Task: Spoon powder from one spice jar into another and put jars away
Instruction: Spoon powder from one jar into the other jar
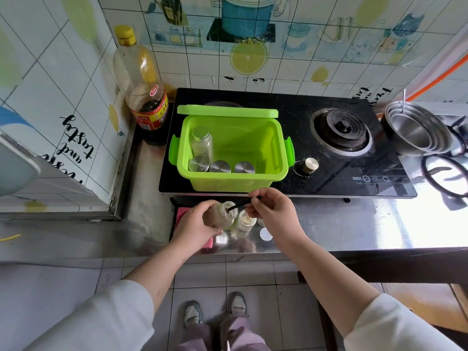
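Mid-transfer: my left hand (195,224) grips a jar (221,216) just before the bin (215,183), and my right hand (274,211) pinches the spoon (240,204) in its mouth. The second jar (245,222), also before the bin, stands uncapped. Capping and stowing remain.

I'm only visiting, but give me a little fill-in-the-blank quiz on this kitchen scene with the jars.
The left hand grips an open jar while the right hand dips a ____ spoon into it.
The ____ box sits on the stove.
Inside it stand ____ capped jars.
Missing words: black, green, four.
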`<state>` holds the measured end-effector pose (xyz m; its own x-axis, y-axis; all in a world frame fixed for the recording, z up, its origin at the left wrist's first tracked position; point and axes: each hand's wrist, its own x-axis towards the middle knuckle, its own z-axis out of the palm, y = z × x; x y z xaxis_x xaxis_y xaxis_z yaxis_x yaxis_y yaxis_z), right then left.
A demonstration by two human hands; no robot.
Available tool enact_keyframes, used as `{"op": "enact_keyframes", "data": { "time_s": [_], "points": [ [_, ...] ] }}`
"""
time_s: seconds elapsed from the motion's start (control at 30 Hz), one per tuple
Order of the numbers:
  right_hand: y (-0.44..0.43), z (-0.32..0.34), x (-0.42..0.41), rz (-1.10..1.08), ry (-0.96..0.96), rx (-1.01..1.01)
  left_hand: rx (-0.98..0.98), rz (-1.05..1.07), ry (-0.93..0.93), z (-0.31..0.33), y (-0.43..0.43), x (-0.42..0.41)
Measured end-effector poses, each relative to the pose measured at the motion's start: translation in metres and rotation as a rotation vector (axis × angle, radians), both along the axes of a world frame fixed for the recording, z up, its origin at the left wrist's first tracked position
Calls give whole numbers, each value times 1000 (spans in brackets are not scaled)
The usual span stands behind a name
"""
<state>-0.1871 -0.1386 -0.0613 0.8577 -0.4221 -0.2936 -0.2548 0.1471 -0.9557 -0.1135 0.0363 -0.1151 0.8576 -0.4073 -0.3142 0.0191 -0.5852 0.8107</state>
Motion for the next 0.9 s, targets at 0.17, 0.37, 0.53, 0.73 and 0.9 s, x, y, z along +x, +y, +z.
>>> {"op": "enact_keyframes", "data": {
  "time_s": [0.17, 0.37, 0.53, 0.73, 0.9],
  "points": [
    [-3, -1, -1, -23, -3, -15, -5, 10, 29, -1, 0, 0],
    [-9, 0, -2, -59, -9, 35, 30, 7, 19, -1, 3, 0],
    [-13, -5, -5, -104, 21, 74, 35, 14, 20, -5, 2, -2],
    [-17, -11, -7, -149, 41, 120, 1, 40, 49, -3, -1, -4],
    [-21, -12, -10, -176, 44, 183, -48, 67, 88, -3, -4, -5]
  ]
}}
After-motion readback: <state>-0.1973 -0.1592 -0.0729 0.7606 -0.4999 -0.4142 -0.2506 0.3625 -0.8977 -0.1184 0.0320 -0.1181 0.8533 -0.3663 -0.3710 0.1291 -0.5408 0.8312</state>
